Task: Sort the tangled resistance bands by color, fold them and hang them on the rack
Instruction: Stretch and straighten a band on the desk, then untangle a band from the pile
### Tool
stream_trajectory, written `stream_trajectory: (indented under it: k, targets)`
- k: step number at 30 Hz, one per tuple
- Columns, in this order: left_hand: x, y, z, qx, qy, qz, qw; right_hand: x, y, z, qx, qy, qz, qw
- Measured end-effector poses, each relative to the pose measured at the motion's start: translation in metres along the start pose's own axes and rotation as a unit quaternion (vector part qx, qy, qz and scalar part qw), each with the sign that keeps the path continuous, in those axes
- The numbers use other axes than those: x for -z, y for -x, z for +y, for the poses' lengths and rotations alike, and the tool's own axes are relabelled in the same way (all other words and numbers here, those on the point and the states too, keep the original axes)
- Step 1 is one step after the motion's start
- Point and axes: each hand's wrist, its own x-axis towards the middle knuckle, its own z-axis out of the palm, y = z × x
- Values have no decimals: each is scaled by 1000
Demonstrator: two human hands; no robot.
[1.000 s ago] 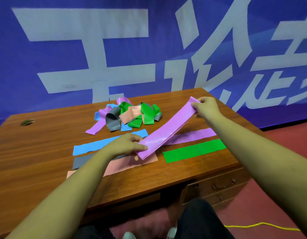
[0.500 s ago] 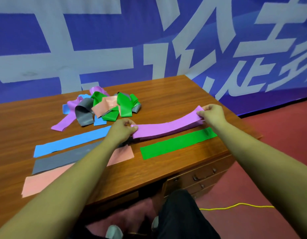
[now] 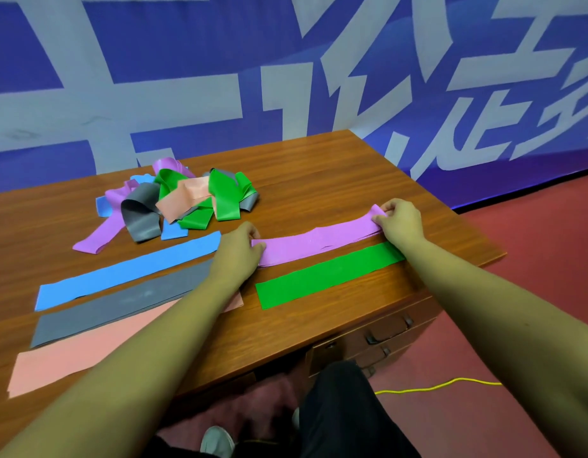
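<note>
In the head view, the left hand (image 3: 236,256) pinches the near end of a purple band (image 3: 315,242), and the right hand (image 3: 400,221) pinches the far end. Both hands are closed on this band, which lies almost flat on the wooden desk (image 3: 319,170), just behind the green band (image 3: 329,275). It seems to lie over another purple strip, but I cannot tell this for sure.

To the left lie three more flat strips, side by side: a blue band (image 3: 127,271), a grey band (image 3: 120,307) and a pink band (image 3: 84,357). The tangled pile (image 3: 177,201) sits further back on the desk, with purple, grey, pink, green and blue pieces mixed in it. No rack is visible.

What could go wrong: the band is elastic, so if one hand lets go while it is under tension, it may snap back and wrinkle, or push the green band out of its place. The right end is close to the desk edge and could slide off. Also the left forearm crosses over the grey and pink bands and could drag them.

Both arms reach forward, well apart. The left hand is palm down with the fingers curled; the right hand holds its end slightly raised.
</note>
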Motion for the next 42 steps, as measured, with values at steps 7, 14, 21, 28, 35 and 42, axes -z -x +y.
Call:
stream_trajectory:
  k: [7, 14, 21, 28, 35, 42]
  targets:
    - [-3, -7, -7, -34, -109, -27, 993, -12, -1, 3, -2, 64, 17, 998]
    - [2, -6, -18, -149, -154, -84, 973, -19, 7, -17, 257, 152, -74, 951]
    - [10, -7, -21, -184, -144, -143, 962, -28, 20, -43, 313, 101, -289, 899]
    - [13, -2, -32, -234, -155, -119, 952, -24, 24, -44, 310, 134, -280, 899]
    - [48, -38, -59, -142, -108, 47, 983, -57, 28, -118, 277, 63, -194, 939]
    - [57, -85, -79, -20, -179, 46, 983, -140, 33, -188, 203, 30, -191, 960]
